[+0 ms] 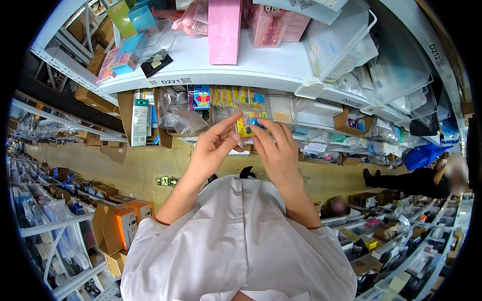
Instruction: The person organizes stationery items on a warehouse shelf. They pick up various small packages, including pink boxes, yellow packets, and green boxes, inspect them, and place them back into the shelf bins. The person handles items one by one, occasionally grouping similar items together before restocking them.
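A small flat packet (pixel 246 124), yellow with blue parts and clear plastic, is held up between my two hands in front of the shelf. My right hand (pixel 275 149) pinches its right side, fingertips over the blue part. At its left edge my left hand (pixel 215 146) grips with thumb and fingers. Just beyond lie several similar yellow-and-blue packets (pixel 233 96) in a shelf bin. Beside them stand a blue card pack with a red figure (pixel 200 97) and clear plastic bags (pixel 183 118).
Above runs a white shelf (pixel 186 67) bearing a tall pink box (pixel 224 30). An opened carton (pixel 128 118) stands at the left of the lower shelf. Behind me are racks with an orange box (pixel 127 226). Another person (pixel 427 181) is in the aisle at right.
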Available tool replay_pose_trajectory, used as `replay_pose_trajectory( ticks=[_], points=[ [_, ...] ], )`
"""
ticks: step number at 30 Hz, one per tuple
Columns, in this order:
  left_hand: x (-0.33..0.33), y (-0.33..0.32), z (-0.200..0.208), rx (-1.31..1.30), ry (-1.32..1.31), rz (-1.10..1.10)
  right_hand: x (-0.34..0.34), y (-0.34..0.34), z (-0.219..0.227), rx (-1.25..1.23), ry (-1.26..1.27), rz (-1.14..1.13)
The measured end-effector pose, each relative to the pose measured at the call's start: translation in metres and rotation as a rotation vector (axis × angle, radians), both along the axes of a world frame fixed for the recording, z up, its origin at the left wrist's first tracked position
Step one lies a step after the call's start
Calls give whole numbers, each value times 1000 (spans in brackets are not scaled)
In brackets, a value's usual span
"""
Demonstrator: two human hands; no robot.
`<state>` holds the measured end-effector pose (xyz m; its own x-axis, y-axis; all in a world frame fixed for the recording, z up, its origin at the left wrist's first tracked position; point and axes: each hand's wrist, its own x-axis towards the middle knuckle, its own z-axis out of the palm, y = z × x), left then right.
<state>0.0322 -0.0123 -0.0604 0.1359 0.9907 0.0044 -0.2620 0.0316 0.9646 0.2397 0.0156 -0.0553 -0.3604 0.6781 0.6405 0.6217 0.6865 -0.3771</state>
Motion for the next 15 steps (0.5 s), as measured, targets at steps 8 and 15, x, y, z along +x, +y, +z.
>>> replay_pose_trajectory(
  ticks=[8,15],
  points=[
    [6,3,8,6,-173,-29,6,28,-23,1,159,-165],
    [-41,-23,-7,140,-122,102,12,77,-45,-233,60,-326]
  ],
)
